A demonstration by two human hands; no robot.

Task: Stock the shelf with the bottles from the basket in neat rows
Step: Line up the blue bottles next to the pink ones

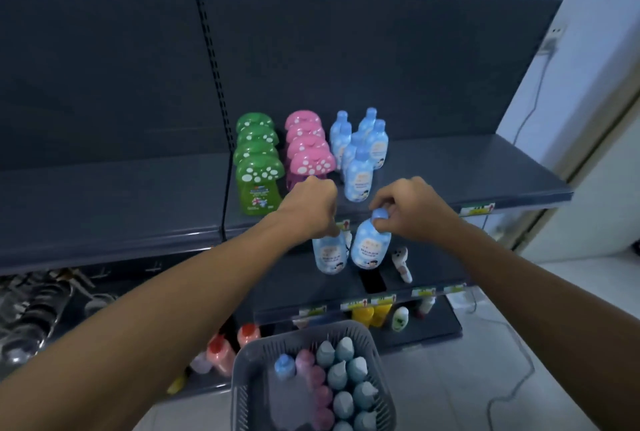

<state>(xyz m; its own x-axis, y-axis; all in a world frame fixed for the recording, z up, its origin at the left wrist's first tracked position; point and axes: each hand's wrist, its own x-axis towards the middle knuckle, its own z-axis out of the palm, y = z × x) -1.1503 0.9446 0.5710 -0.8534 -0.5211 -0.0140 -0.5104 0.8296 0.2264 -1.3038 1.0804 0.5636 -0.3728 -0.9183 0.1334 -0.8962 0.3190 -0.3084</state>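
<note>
Head view. Left hand (311, 205) curled over the top of one pale blue bottle (329, 255), cap hidden under the fingers. Right hand (412, 209) pinching the blue cap of a second pale blue bottle (370, 247). Both bottles roughly upright, side by side and nearly touching, hanging just in front of the front edge of the shelf (467, 171) and a little below it.

On the shelf, behind the hands: a file of green mushroom-capped bottles (258, 184) running front to back. Just right of it, a like file of pink mushroom-capped bottles (310, 160). Right again, a looser cluster of blue bottles (360, 171).

Below the shelf and nearer the camera, a grey slotted basket (249, 361) with upright bottles inside: grey-blue capped ones (346, 371) on the right, pink ones (322, 396) in the middle, one blue-capped bottle (284, 365) on the left.

On lower boards under the shelf: a flat black object (372, 280), a white toy-like item (401, 264), yellow bottles (372, 314), orange-red bottles (221, 351). Blurred metal ware (34, 309) under the shelf's left part.
</note>
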